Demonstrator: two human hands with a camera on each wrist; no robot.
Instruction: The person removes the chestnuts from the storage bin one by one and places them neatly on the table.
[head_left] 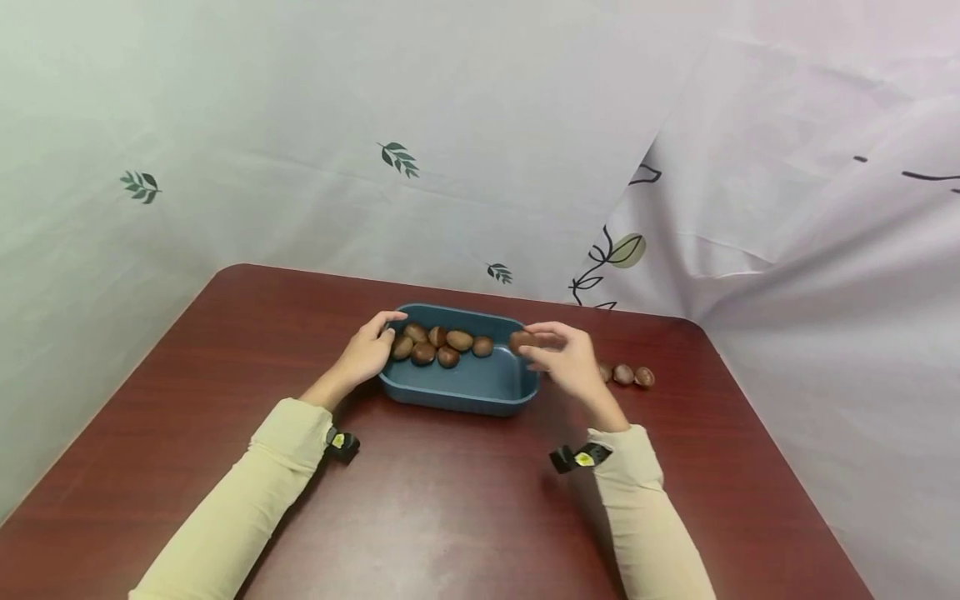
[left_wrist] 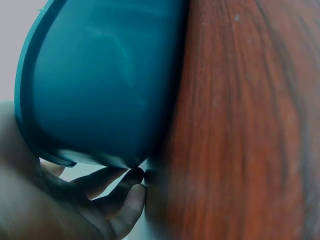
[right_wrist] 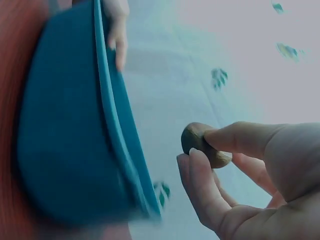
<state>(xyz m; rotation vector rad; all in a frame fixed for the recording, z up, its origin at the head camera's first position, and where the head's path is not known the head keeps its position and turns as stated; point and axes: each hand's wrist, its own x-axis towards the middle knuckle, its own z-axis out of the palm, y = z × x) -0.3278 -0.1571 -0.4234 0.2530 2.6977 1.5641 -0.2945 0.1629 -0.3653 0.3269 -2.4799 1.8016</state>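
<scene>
A blue rectangular plastic bin (head_left: 450,402) with rounded corners lies on the table, several brown chestnuts (head_left: 423,353) gathered in its left and back part. My left hand (head_left: 367,348) grips the bin's left end, some digits over the rim and others against the outer wall, as the left wrist view shows too. Above the bin's right end, my right hand (head_left: 564,358) pinches one chestnut (right_wrist: 192,137) between thumb and fingertips. In the right wrist view that chestnut is held apart from the bin wall (right_wrist: 65,120).
To the right of my right hand, a short row of chestnuts (head_left: 623,374) sits on the reddish-brown wooden table (head_left: 420,500), the nearest partly hidden by the hand. A pale cloth (head_left: 300,167) with leaf prints hangs behind and at the sides of the table.
</scene>
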